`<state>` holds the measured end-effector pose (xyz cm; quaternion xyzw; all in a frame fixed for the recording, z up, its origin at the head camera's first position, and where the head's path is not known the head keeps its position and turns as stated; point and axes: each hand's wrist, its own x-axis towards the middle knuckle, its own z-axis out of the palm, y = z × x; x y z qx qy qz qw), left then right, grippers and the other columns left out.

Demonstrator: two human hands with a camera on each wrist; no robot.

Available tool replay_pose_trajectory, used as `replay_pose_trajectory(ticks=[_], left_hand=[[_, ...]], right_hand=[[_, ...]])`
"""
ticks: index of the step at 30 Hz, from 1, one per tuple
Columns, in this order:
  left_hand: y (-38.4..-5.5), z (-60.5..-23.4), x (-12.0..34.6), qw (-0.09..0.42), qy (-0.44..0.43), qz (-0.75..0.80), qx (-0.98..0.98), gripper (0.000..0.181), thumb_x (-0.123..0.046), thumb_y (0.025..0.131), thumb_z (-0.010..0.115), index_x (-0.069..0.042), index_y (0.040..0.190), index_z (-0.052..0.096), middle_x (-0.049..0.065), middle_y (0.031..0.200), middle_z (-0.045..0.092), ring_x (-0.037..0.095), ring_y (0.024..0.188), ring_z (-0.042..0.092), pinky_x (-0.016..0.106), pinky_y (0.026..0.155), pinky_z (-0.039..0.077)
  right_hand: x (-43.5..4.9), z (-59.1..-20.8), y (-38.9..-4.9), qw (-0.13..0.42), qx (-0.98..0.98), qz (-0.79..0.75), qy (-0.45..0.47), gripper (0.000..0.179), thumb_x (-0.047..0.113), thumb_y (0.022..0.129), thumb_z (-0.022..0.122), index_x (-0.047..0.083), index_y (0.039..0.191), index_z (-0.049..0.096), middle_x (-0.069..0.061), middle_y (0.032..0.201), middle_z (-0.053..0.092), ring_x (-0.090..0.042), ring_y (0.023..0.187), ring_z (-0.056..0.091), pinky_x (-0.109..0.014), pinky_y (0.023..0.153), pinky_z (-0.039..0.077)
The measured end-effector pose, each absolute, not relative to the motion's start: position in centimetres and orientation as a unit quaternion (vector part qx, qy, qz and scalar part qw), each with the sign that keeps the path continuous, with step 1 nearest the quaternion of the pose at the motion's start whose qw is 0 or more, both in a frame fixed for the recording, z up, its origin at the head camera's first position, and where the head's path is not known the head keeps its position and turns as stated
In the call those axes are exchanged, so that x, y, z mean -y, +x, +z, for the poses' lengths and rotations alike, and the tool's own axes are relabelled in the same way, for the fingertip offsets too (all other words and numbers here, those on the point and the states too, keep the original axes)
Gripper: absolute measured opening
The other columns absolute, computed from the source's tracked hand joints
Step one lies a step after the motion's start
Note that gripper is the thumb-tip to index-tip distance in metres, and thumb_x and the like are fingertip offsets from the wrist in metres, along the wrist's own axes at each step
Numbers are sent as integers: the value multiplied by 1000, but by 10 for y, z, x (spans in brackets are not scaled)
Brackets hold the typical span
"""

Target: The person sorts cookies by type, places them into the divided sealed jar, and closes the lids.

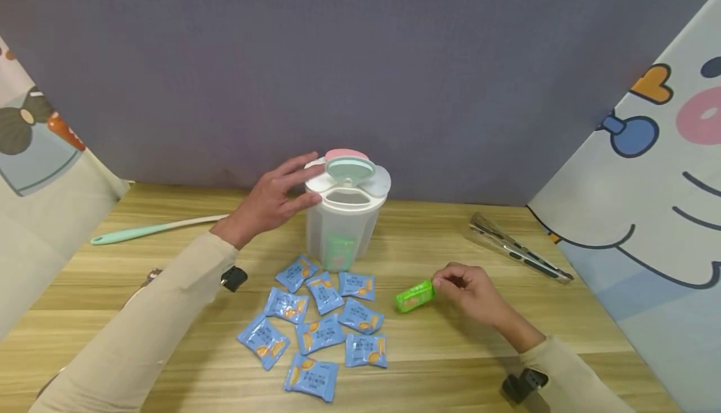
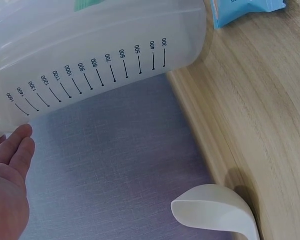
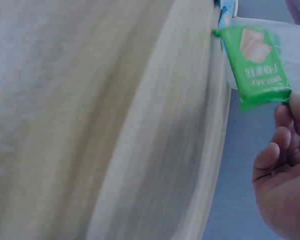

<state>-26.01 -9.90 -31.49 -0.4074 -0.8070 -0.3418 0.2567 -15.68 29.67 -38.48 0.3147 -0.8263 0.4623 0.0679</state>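
Note:
A translucent white container (image 1: 341, 225) with a segmented lid stands at the back middle; the green flap (image 1: 350, 168) of the lid is raised over an opening. My left hand (image 1: 277, 195) rests at the lid's left side, its fingers extended. Measuring marks line the container wall (image 2: 104, 65) in the left wrist view. Inside, a green packet (image 1: 340, 251) shows through the wall at the bottom. Between thumb and finger, my right hand (image 1: 473, 291) pinches the end of another green snack packet (image 1: 415, 296), front right of the container. That packet (image 3: 257, 65) fills much of the right wrist view's upper right.
Several blue snack packets (image 1: 320, 334) lie in front of the container. At the left is a ladle (image 1: 132, 233) with a mint handle; its white bowl (image 2: 210, 205) shows in the left wrist view. Metal tongs (image 1: 521, 250) lie at the right. A grey panel (image 1: 349, 75) rises behind.

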Motion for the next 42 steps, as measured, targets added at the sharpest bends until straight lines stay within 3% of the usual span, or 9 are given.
replay_pose_trajectory(ticks=[11, 18, 25, 32, 42], left_hand=[[-260, -316, 97, 252, -406, -340, 810, 73, -64, 88, 45, -8, 133, 55, 12, 144, 40, 34, 125, 44, 53, 96, 39], [-258, -315, 97, 252, -404, -339, 811, 74, -65, 87, 43, -8, 134, 54, 12, 144, 40, 34, 125, 45, 54, 96, 39], [-259, -316, 99, 263, -406, -340, 806, 74, -64, 88, 43, -7, 132, 55, 13, 143, 42, 35, 122, 47, 54, 93, 41], [-258, -317, 99, 261, -402, -340, 809, 73, -64, 89, 42, -8, 133, 55, 12, 144, 41, 33, 123, 46, 53, 93, 41], [-258, -316, 99, 263, -404, -339, 808, 73, -64, 89, 43, -8, 133, 55, 13, 143, 41, 34, 124, 46, 54, 94, 41]], right_hand=[[-296, -381, -163, 113, 806, 490, 311, 22, -18, 84, 59, 2, 86, 67, -10, 78, 65, -11, 64, 55, -21, 51, 46], [-286, -362, -163, 148, 795, 500, 310, 21, -22, 83, 57, -2, 86, 65, -13, 74, 62, -16, 59, 50, -22, 49, 43], [-262, -334, -160, 145, 796, 500, 309, 13, -19, 86, 56, -8, 86, 64, -19, 74, 58, -10, 59, 46, -23, 48, 40], [-245, -325, -170, 177, 771, 509, 340, 13, -23, 83, 55, -12, 84, 62, -18, 71, 57, -8, 58, 45, -22, 47, 39], [-234, -322, -190, 203, 744, 521, 364, 14, -16, 87, 57, -6, 87, 66, -14, 77, 63, -14, 61, 53, -20, 55, 45]])
